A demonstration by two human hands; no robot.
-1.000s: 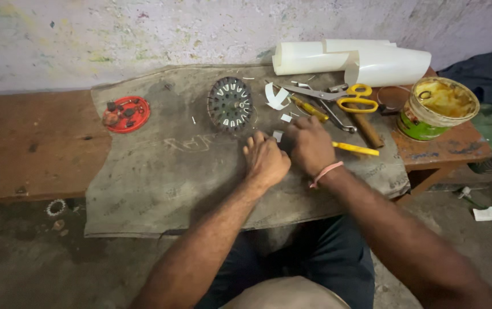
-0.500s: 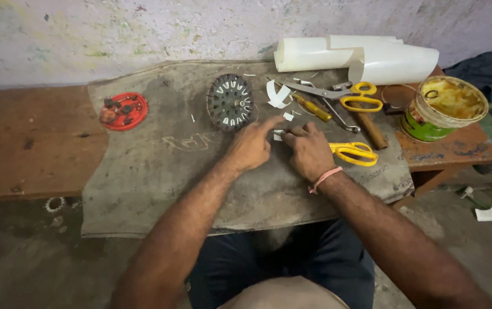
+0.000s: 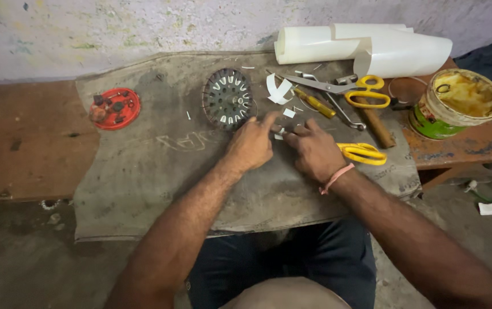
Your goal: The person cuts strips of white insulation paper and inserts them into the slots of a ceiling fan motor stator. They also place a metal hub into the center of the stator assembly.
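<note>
- Head view, looking down: left hand (image 3: 251, 144) and right hand (image 3: 313, 150) meeting mid-mat, fingers pinched narrowly around a small white paper slip (image 3: 279, 134).
- Grey worn cloth mat (image 3: 160, 171) beneath; open room toward its left and near edges.
- Round slotted metal stator core (image 3: 227, 98) just beyond the left fingertips.
- Yellow-handled scissors (image 3: 363, 153) touching-close beside the right hand.
- Red round lid of small parts (image 3: 114, 107) well apart, left.
- White rolled paper sheets (image 3: 366, 48) along the back wall.
</note>
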